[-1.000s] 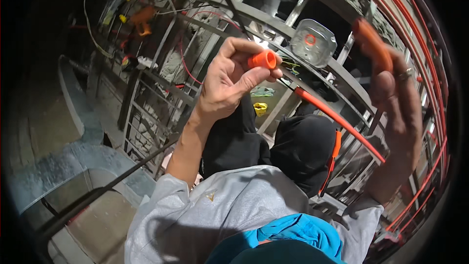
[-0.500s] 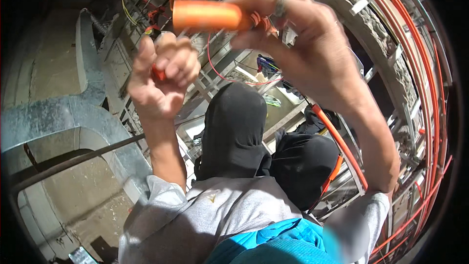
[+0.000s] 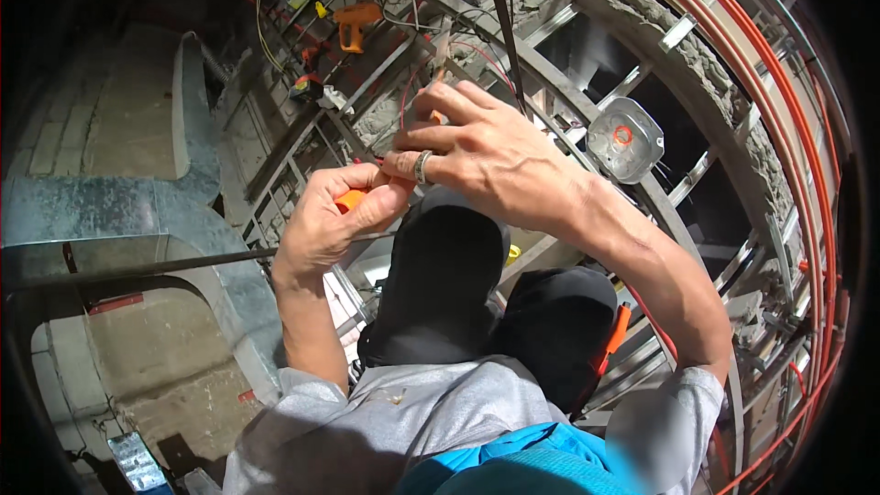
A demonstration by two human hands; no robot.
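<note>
In front of my raised knees (image 3: 449,284), both hands meet. My left hand (image 3: 316,225) is closed around a short orange piece (image 3: 348,200), its end showing between thumb and fingers. From above, my right hand (image 3: 486,151), with a ring on one finger, presses its thumb and fingertips against the left fingertips. Between the right fingers sits a slim tool with an orange part (image 3: 438,115) and a blurred, pale, blade-like tip pointing up; its exact kind cannot be made out. What the joined fingertips pinch is hidden.
Beyond my hands lie an orange gun-shaped tool (image 3: 355,26) and a red-and-black power tool (image 3: 307,84) among loose wires. A metal junction box (image 3: 625,140) hangs on the framing to the right. Orange conduits (image 3: 797,119) curve along the right; a galvanized duct (image 3: 101,215) runs left.
The large orange cylinder held high by my right hand is no longer seen there. Both hands have come down and together. My left hand has turned and closed around the orange piece.
</note>
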